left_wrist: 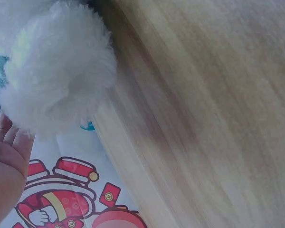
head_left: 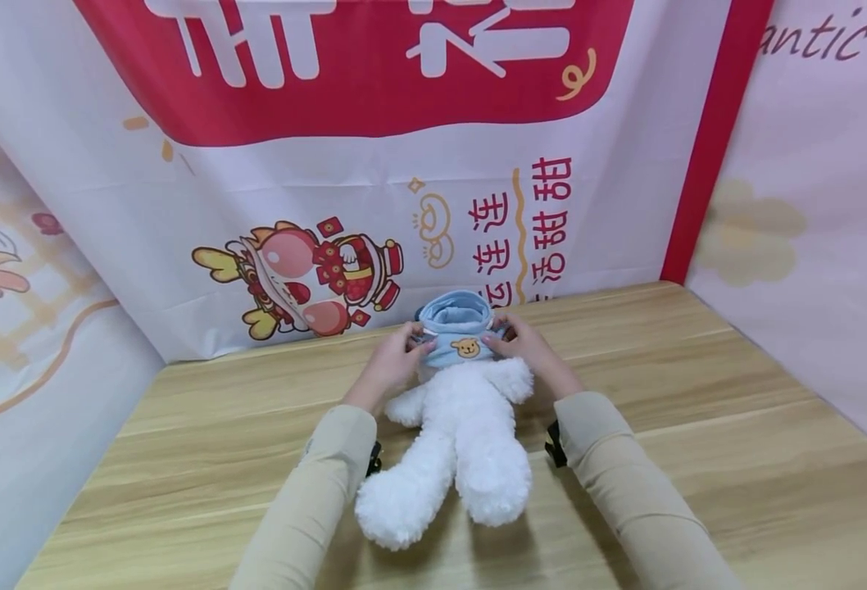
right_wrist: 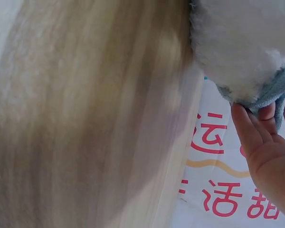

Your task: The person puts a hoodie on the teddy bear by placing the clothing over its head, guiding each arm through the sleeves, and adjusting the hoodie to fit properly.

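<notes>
White plush toy (head_left: 470, 410) on its back on the wooden table (head_left: 256, 426), legs toward the wearer, arms out to the sides. Small blue shirt (head_left: 450, 351) at its upper end; lower edge meets the fluff at arm level. Shirt's neck opening gapes, showing blue lining. Toy's upper end hidden by the shirt; how much of it sits inside, cannot tell. Brown animal-face patch (head_left: 467, 348) on shirt front.

Left hand (head_left: 395, 360): fingers bent, thumb on the front, pinching the shirt's left side. Right hand (head_left: 525, 342): same hold on the opposite side, thumb beside the patch; right wrist view has its fingers against blue cloth. Printed banner (head_left: 374, 115) hangs behind the table.
</notes>
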Available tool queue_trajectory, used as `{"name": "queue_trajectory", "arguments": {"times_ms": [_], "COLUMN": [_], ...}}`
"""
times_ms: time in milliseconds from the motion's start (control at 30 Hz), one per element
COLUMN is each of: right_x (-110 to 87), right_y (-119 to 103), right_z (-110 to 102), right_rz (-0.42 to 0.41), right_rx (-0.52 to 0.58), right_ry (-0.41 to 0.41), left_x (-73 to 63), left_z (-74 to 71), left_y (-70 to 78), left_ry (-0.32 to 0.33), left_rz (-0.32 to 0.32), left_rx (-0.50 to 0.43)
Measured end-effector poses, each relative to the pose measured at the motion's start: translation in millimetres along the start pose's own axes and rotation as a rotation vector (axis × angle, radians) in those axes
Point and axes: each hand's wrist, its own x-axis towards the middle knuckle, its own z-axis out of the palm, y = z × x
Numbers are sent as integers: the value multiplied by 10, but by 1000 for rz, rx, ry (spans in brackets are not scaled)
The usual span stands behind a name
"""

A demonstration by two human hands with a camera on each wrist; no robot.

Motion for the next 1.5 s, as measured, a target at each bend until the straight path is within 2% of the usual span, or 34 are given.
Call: {"name": "queue_trajectory", "arguments": {"times_ms": [100,233,367,467,567,700,800,833,933,1100,1167,1300,1433,1500], "right_x": [-10,-29,-48,-52,-50,-39,-44,-51,-83,-126,-120,-77,-7,24], "right_y": [-12,-39,-51,-59,-83,-146,-219,-243,-295,-334,-369,-481,-587,-620], "right_z": [-11,-16,-18,-18,-20,-11,5,11,13,-44,-60,-58,1,32], "right_rz": [-9,-8,-26,-32,-30,-76,-178,-209,-262,-231,-206,-205,-255,-259], "right_rx": [-3,-10,11,27,26,-34,-137,-166,-202,-196,-225,-292,-410,-478], "right_ry": [-22,-41,-53,-52,-37,-5,-7,-10,-34,-69,-64,-7,16,21], "left_x": [7,-11,-12,-7,-15,-55,-85,-91,-110,-154,-179,-222,-222,-214], "left_z": [-4,-19,-19,3,37,94,129,140,156,171,164,160,182,193], "left_y": [-5,-19,-63,-105,-127,-125,-109,-105,-90,-59,-48,-23,-5,2], "left_ry": [21,46,32,38,80,191,267,281,286,300,305,273,254,260], "left_rz": [20,41,43,79,144,106,57,65,105,194,246,348,418,428], "left_rx": [57,66,-21,-64,3,141,202,214,199,169,198,307,404,424]}}
